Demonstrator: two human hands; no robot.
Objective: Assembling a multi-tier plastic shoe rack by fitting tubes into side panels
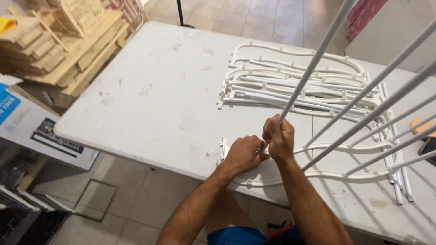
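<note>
Hands [265,147] grip rod [313,63] (slanting up-right).

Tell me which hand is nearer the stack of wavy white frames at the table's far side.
Right. The right hand grips a rod just below the stack of wavy white frames; the left hand sits lower and farther left.

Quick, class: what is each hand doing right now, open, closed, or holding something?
Left hand: closed on the white curved frame piece at the table edge.
Right hand: closed around a white rod, holding it upright.
</note>
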